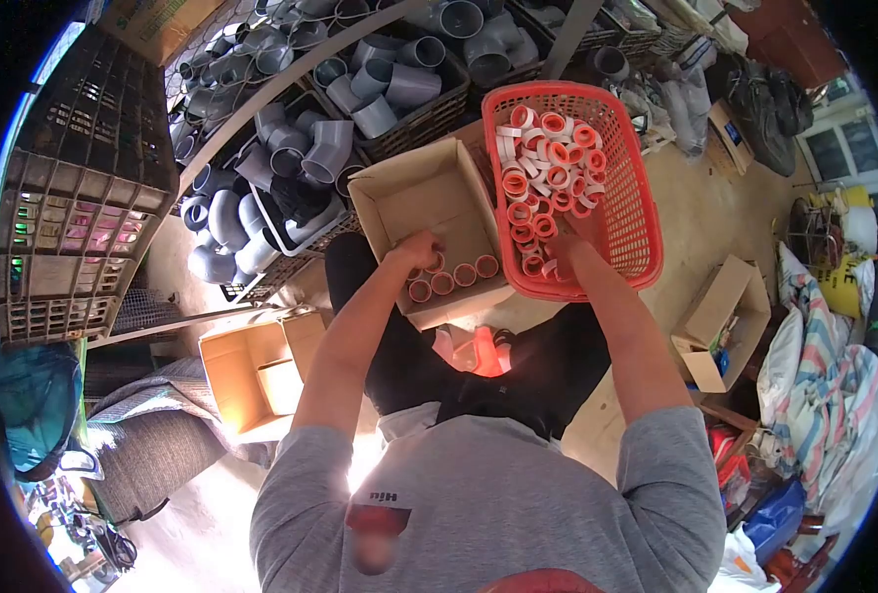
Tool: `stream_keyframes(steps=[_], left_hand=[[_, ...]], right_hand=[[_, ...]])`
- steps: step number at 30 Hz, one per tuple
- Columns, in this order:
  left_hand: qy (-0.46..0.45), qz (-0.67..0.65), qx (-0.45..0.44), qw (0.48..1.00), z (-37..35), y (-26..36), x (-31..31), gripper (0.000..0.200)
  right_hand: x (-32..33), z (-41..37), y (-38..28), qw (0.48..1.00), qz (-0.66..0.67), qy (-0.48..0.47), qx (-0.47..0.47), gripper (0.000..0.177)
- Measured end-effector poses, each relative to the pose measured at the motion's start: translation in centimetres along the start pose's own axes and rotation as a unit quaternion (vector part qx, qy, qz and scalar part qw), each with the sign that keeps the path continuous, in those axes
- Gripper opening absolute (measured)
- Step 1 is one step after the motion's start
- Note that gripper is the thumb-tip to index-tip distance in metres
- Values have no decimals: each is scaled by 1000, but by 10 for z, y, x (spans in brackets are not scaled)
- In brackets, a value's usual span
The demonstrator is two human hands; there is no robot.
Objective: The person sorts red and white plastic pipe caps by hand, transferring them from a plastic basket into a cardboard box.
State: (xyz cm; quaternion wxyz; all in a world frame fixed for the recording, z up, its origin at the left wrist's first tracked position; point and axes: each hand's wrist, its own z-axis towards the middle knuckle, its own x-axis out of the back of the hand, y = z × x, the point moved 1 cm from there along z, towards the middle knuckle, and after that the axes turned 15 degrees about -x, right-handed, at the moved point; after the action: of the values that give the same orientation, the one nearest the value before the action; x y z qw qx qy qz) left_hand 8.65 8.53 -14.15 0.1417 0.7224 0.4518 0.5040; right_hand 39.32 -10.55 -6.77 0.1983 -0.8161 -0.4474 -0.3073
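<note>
My left hand is inside the open cardboard box, closed on a small tape roll. Along the near side of that box stands a row of several tape rolls with orange rims. My right hand reaches into the red plastic basket, its fingers partly hidden and bent round a white-and-orange tape roll. Many loose tape rolls lie heaped in the basket's far and left part.
Black crates of grey pipe fittings stand beyond the box. A stacked dark crate rises at left. Another open carton sits left of my legs, and a small carton stands at right near striped sacks.
</note>
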Motion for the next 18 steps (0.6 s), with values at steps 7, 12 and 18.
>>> stream_keyframes(steps=[7,12,18], left_hand=[[120,-16,-32,992,-10,18,19,37],[351,-154,-105,918,-58,84,51,25],[402,-448,-149,785,-97,160,61,24]], right_hand=[[35,-6,13,991,125,55,13,51],[46,-37,24,958,232,160,54,46],[64,-157,-26,816,526,211,114,41]])
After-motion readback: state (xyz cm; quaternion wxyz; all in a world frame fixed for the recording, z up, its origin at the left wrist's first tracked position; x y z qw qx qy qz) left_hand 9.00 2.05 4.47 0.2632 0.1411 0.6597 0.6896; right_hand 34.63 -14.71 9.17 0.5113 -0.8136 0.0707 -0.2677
